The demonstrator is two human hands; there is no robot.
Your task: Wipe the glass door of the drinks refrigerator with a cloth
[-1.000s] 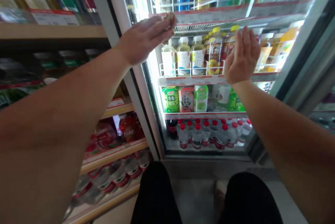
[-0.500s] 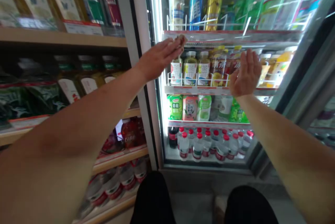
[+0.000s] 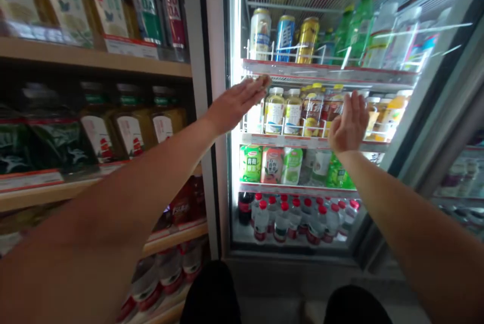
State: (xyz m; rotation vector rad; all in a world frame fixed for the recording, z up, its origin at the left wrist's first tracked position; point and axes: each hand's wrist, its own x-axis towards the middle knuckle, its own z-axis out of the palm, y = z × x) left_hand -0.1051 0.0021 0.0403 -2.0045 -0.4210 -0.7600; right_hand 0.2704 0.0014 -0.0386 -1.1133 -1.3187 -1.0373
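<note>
Inside the cooler [image 3: 434,76], tea bottles [image 3: 283,109] stand between both flat-open, empty hands [image 3: 236,103] [image 3: 348,123].

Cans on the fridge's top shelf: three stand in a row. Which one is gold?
The gold can stands rightmost of the three, beside the blue can; the white can is at the left end.

Both hands reach toward the open drinks fridge [image 3: 234,172]: the left hand [image 3: 236,104] flat by pale tea bottles [image 3: 283,110], the right hand [image 3: 348,123] open-palmed further right.
</note>
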